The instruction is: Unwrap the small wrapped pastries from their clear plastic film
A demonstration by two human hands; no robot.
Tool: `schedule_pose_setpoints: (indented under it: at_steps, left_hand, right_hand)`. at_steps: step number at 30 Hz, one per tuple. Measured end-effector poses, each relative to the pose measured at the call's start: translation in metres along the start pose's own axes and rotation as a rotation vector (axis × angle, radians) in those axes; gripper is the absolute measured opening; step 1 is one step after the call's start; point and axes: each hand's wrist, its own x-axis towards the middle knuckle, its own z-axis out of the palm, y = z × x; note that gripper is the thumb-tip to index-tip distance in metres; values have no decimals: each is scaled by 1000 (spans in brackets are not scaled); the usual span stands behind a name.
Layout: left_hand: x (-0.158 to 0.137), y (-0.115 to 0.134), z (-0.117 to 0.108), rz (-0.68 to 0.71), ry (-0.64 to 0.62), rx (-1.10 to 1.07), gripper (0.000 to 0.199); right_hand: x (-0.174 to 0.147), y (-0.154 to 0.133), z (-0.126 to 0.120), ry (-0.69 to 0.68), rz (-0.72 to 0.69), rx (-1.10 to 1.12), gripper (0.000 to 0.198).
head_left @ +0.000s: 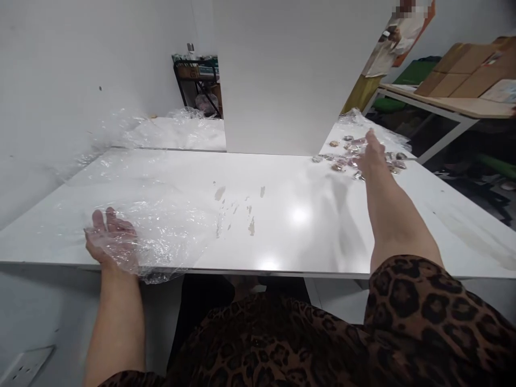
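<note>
My left hand (112, 236) is at the front left of the white table (290, 236), palm up with its fingers apart. Clear plastic film (169, 231) drapes across the palm and wrist and spreads to the right, its lower edge hanging over the table's front. Whether this is a bag or a loose sheet, I cannot tell. At the far right, my right hand (371, 153) reaches among several small, shiny wrapped pieces (338, 167), some pinkish, some brown or silvery. Its fingers are partly hidden, and I cannot make out anything held.
A tall white panel (278, 75) stands at the table's back edge. More clear film (185, 115) lies at the back left. Behind are a black rack (197, 78), a person (382, 56), and a second table (439, 102) bearing cardboard boxes (463, 67).
</note>
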Motion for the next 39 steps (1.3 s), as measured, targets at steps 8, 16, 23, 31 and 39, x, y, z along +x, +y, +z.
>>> schedule_pose_setpoints:
  at_steps: [8, 16, 23, 31, 39]
  left_hand:
    - [11, -2, 0, 13, -81, -130, 25]
    - [-24, 18, 52, -86, -175, -259, 49]
    - [-98, 47, 95, -108, -545, -105, 51]
    - [-111, 58, 59, -82, -625, -6, 51]
    - [-118, 9, 65, -375, -912, 298, 70]
  right_hand:
    - [-84, 81, 5, -91, 26, -61, 52]
    - [-237, 101, 47, -867, -179, -115, 77]
    - [-346, 64, 137, -1385, -556, -162, 117]
    - [-381, 45, 136, -1406, -340, 264, 43]
    - [-367, 27, 122, -1232, -357, 189, 28]
